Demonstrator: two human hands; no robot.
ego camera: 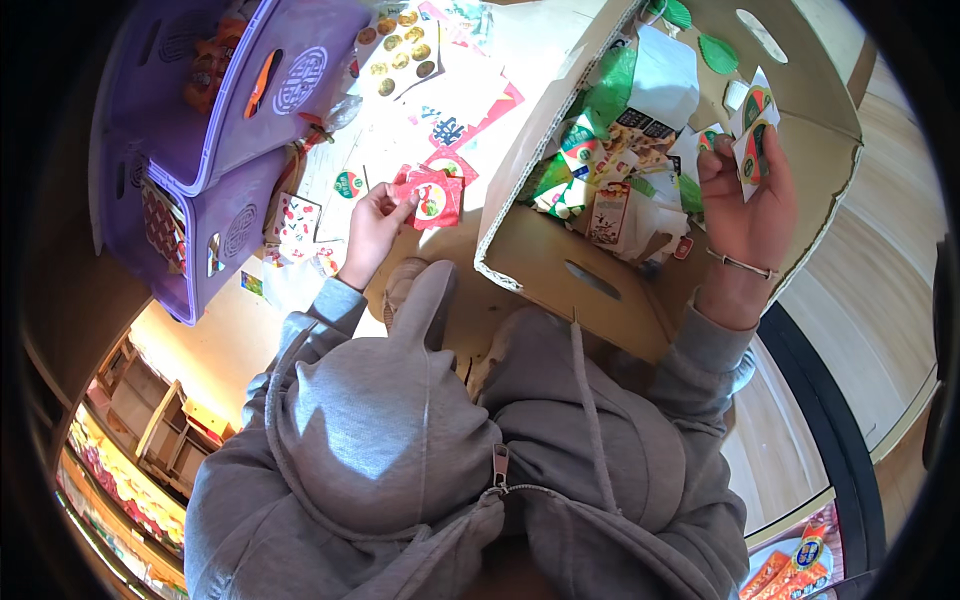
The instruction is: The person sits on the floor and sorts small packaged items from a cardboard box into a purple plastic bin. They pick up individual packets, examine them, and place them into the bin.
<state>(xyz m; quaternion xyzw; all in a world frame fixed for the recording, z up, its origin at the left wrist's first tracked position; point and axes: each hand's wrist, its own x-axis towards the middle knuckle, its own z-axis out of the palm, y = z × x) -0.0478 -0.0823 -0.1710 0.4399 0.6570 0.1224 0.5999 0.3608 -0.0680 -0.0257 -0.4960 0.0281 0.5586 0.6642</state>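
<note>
Between the thumb and fingers of my left hand [379, 225] are several red paper cards [437, 201] with a round printed picture. They are held above the floor, between the purple baskets and the cardboard box. My right hand [750, 202] is raised over the right side of the open cardboard box [525, 225]. It pinches a few white cards [752, 142] bearing a green and red round print. Below it, the box holds crumpled papers, wrappers [611, 210], green plastic film [611, 82] and a white sheet [664, 79].
Two stacked purple plastic baskets [247, 135] stand at the left, with packets inside. Gold-coin stickers [397, 49] and red-edged paper [480, 112] lie on the bright floor. Cherry-print cards [294, 217] are beside the lower basket. A shoe [401, 289] rests between basket and box.
</note>
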